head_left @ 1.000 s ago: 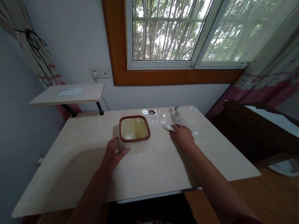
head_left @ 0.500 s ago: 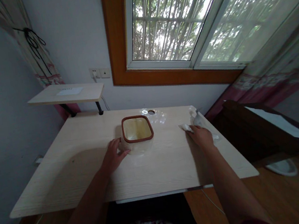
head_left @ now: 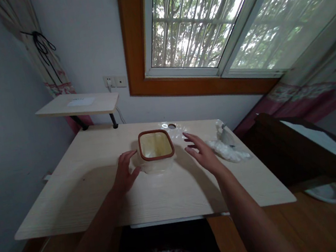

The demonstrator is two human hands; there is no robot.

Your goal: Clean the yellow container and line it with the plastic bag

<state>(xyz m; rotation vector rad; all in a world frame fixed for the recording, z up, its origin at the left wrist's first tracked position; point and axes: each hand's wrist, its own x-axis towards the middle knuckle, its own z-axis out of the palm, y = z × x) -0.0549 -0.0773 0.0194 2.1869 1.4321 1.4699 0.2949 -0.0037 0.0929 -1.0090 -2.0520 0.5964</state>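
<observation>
A squarish clear container [head_left: 158, 166] with a brown rim stands on the pale wooden desk [head_left: 166, 198], its open top facing up and its inside yellowish. My left hand [head_left: 126, 172] is at its left side, thumb and fingers apart; whether the fingertips touch the wall I cannot tell. To the right of the container, my right hand [head_left: 202, 152] hangs over the desk with fingers spread and nothing in it. Beyond that hand lies a crumpled clear plastic bag [head_left: 230, 150] near the desk's right edge.
A small raised shelf [head_left: 80, 109] with a paper on it stands at the back left. Near the back edge is a round cable hole [head_left: 172, 126]. Right of the desk, a dark piece of furniture [head_left: 300, 148] carries a white sheet.
My right hand has let go of the crumpled plastic and moved left toward the container, its fingers now spread. The left hand stays beside the container. The view has shifted slightly.
</observation>
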